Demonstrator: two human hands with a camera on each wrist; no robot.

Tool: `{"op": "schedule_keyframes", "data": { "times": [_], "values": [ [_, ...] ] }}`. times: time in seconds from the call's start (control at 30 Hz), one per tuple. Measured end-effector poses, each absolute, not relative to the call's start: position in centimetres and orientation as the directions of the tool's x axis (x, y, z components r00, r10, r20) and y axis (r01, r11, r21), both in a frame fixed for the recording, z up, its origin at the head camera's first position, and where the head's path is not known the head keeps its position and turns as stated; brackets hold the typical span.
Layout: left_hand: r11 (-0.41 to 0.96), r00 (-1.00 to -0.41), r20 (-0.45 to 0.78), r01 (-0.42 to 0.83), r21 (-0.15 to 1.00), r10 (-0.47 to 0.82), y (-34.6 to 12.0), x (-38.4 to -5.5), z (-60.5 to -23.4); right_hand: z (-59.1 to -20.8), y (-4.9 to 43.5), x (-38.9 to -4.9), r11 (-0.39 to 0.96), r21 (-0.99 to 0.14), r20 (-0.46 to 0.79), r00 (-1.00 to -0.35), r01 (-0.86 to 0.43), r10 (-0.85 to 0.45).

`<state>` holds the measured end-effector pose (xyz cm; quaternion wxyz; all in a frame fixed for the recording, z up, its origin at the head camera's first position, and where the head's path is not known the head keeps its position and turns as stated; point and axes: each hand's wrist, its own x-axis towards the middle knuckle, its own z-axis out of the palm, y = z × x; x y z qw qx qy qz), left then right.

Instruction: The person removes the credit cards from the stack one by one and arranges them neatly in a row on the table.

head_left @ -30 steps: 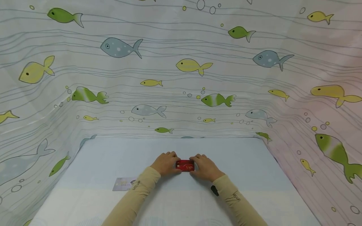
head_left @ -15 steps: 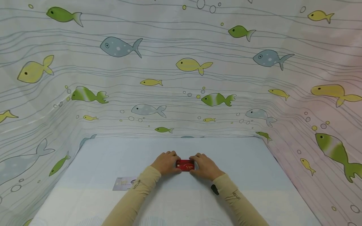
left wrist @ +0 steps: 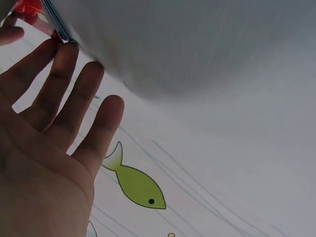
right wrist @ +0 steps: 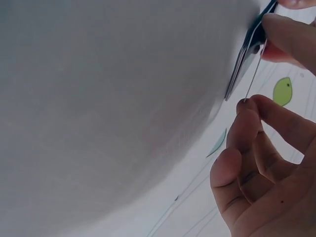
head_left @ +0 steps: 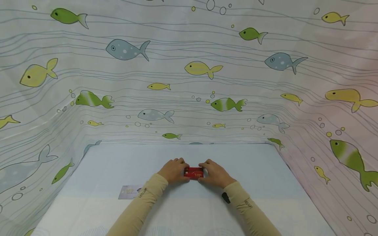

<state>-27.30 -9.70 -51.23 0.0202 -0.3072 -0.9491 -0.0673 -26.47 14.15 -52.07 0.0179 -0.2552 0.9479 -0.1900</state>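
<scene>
In the head view a red card (head_left: 194,173) printed "VIP" lies face up between the two hands near the middle of the table. The left hand (head_left: 174,171) holds its left end, thumb at the near edge and fingers at the far one. At the right end the right hand (head_left: 215,174) pinches it the same way. A stack of cards (right wrist: 241,66) under the red card shows edge-on in the right wrist view, where one thin edge stands slightly apart from the others. Fingertips (left wrist: 68,49) of the left hand touch the stack's side in the left wrist view.
A silver-grey VIP card (head_left: 128,192) lies on the table to the left, partly covered by the left sleeve (head_left: 141,203). The pale table (head_left: 251,160) is surrounded by a fish-patterned curtain (head_left: 177,98). A dark band (head_left: 225,197) shows at the right wrist.
</scene>
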Motion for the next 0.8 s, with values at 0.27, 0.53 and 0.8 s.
{"op": "schedule_keyframes", "data": {
  "times": [0.27, 0.53, 0.8],
  "values": [
    [0.779, -0.783, 0.121, 0.621, 0.086, 0.610, -10.0, -27.2, -51.4, -51.7, 14.0, -26.2, 0.802, -0.371, 0.024, -0.868, -0.468, -0.496],
    [0.764, -0.765, 0.153, 0.641, 0.075, 0.626, -10.3, -27.0, -51.3, -51.9, 14.1, -26.0, 0.792, -0.337, 0.078, -0.854, -0.509, -0.515],
    [0.760, -0.758, 0.165, 0.647, 0.067, 0.631, -11.3, -26.2, -50.7, -52.0, 13.7, -25.8, 0.772, -0.341, 0.106, -0.838, -0.536, -0.535]
  ]
}}
